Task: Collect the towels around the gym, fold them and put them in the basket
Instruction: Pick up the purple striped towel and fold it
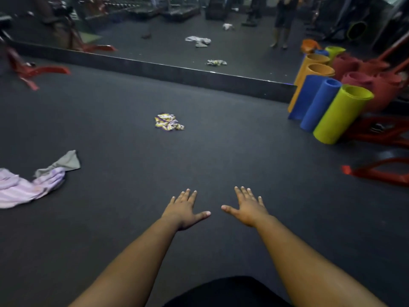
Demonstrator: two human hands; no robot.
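Hands over floor, nothing held.
Left hand point(184, 210) and right hand point(247, 208) flat, fingers spread; yellow-purple towel point(168, 122) ahead, striped towel point(26, 185) far left.

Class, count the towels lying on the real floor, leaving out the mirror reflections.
2: the yellow-purple patterned towel crumpled mid-floor ahead of the hands, and the pink striped towel at the left edge, partly cut off. Others may lie outside the view.
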